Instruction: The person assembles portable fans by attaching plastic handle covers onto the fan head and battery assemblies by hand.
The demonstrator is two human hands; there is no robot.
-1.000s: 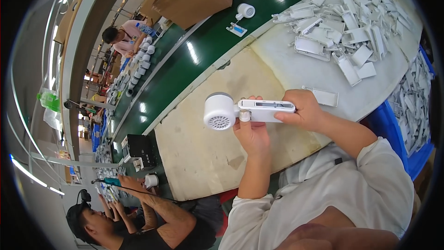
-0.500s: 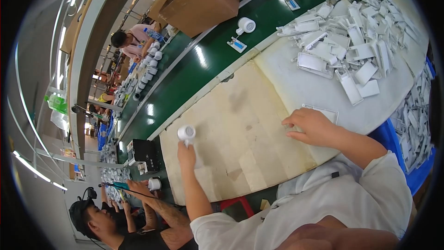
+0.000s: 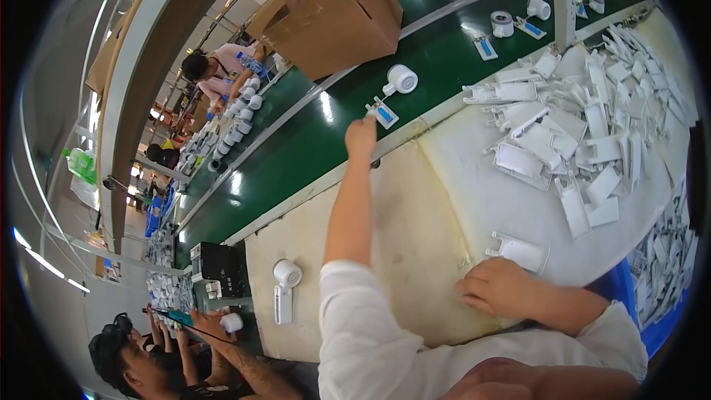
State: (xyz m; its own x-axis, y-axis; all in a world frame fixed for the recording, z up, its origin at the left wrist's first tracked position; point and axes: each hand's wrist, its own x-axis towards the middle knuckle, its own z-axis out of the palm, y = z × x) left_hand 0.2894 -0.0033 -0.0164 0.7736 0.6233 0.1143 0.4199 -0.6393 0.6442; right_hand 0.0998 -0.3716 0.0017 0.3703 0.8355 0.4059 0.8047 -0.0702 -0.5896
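Note:
My left hand (image 3: 361, 137) stretches out to the green belt. Its fingers close on the near edge of a white handle shell with a blue insert (image 3: 384, 115), joined to a round white head (image 3: 401, 79). On the mat at left lies a white device with a round grilled head (image 3: 286, 274) and a straight handle, away from both hands. My right hand (image 3: 498, 285) rests on the mat with loosely bent fingers and nothing visible in it. Just beyond it lies an empty white handle shell (image 3: 523, 252).
White shells (image 3: 548, 137) are heaped on the right of the mat; a blue bin (image 3: 621, 281) of more stands below. A metal post (image 3: 563, 4) rises at the belt's edge. A cardboard box (image 3: 333, 26) and a black box (image 3: 222, 267) stand beyond. Co-workers sit at left.
My left hand has let go of the white device, leaving it on the mat, and has moved out to the part on the belt. My right hand's fingers have drawn in. The view has shifted.

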